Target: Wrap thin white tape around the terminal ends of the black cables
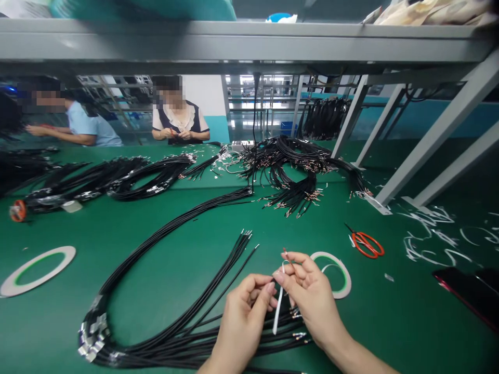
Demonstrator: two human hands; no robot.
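My left hand [241, 322] and my right hand [312, 296] are close together above the green mat [393, 317]. A narrow white tape strip [278, 306] hangs between them, pinched by my left fingertips. My right fingers grip a thin wire end [286, 257] at the top of the strip. Under both hands runs a looped bundle of black wires [175, 343] with metal terminals at its left end. A white tape roll [343, 275] lies just beyond my right hand.
Red-handled scissors [367, 244] and white scraps [429, 234] lie to the right, with a dark phone [471, 293] at the edge. Another tape roll [64, 254] lies left. Heaped black wire bundles [284, 166] fill the mid-table. Two co-workers [175, 122] sit beyond, under a grey metal shelf [234, 47].
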